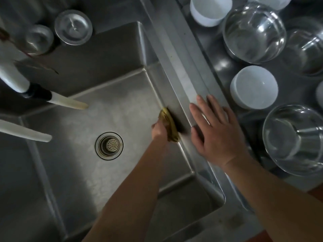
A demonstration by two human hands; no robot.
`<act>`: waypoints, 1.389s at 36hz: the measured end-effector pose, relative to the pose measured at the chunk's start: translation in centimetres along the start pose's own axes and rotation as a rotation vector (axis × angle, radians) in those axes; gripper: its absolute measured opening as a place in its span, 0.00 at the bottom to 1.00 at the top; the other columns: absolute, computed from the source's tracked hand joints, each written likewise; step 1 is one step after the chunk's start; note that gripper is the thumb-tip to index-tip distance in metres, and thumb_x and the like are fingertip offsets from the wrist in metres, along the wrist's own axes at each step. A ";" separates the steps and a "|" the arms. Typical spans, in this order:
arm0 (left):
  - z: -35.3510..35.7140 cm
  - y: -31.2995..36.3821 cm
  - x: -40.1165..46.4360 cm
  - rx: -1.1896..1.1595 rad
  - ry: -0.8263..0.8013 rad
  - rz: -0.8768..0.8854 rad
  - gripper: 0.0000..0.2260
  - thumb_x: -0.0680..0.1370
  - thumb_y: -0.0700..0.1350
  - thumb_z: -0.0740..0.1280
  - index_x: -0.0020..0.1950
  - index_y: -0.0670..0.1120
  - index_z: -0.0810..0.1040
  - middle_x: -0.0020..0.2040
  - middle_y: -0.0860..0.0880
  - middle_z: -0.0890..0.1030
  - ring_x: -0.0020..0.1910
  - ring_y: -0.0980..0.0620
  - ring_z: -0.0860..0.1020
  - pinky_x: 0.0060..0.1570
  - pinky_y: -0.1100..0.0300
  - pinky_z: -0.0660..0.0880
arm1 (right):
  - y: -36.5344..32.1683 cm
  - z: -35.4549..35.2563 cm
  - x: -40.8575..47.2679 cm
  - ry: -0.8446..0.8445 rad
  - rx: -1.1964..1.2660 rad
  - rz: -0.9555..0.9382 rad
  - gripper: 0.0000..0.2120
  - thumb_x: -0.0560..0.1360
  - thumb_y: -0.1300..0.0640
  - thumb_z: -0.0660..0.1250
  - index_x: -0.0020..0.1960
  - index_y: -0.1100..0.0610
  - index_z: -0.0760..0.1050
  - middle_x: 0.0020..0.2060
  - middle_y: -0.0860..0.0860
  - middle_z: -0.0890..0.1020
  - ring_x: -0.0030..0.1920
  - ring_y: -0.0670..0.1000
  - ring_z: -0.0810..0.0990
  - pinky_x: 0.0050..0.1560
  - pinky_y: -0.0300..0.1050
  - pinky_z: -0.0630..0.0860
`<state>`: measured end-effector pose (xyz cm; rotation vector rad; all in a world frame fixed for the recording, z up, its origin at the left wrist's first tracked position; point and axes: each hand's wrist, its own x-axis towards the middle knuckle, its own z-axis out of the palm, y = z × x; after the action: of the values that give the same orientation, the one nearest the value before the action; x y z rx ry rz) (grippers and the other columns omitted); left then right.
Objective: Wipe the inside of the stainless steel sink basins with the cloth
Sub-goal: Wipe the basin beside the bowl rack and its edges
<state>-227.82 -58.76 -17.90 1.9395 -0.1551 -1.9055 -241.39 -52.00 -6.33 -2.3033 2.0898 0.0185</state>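
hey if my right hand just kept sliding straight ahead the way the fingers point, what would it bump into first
Probably nothing soon. The right hand lies flat on the sink's divider ledge, fingers pointing along it, and the strip looks bare up to the frame's top. The white bowl sits off to the side.

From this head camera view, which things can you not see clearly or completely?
Head view only:
- Left hand: its fingers are hidden behind the yellow cloth it presses on the basin wall.
- Glass bowl at right: cut off by the frame edge.
- Faucet: its base runs out of the left edge.
- Dark thing across the faucet: blurred, unidentifiable.
- Right hand: lies flat, hiding the rim under it.
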 end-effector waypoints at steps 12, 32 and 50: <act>2.2 1.6 -1.4 -0.077 -0.111 -0.143 0.26 0.81 0.64 0.55 0.59 0.46 0.80 0.43 0.42 0.86 0.42 0.45 0.84 0.38 0.55 0.80 | 0.3 0.5 0.0 -0.012 0.028 0.000 0.26 0.81 0.48 0.53 0.77 0.56 0.66 0.78 0.55 0.65 0.79 0.60 0.60 0.63 0.60 0.69; 2.5 -1.9 -5.8 -0.185 -0.259 0.007 0.29 0.78 0.67 0.56 0.65 0.48 0.81 0.56 0.47 0.85 0.55 0.50 0.84 0.62 0.49 0.77 | 0.2 0.4 -0.2 -0.027 -0.019 -0.007 0.27 0.82 0.47 0.51 0.77 0.56 0.64 0.79 0.54 0.62 0.79 0.60 0.59 0.71 0.69 0.61; -0.8 -5.0 -12.9 -0.051 -0.274 0.259 0.07 0.78 0.48 0.70 0.52 0.48 0.84 0.41 0.50 0.84 0.46 0.51 0.82 0.56 0.45 0.79 | -0.2 -1.2 -0.9 -0.112 0.041 0.087 0.24 0.81 0.55 0.55 0.76 0.49 0.66 0.80 0.48 0.61 0.80 0.55 0.56 0.75 0.69 0.54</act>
<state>-228.84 -49.39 -7.72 1.5337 -0.4124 -1.9671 -241.26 -51.11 -5.11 -2.1344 2.1130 0.1042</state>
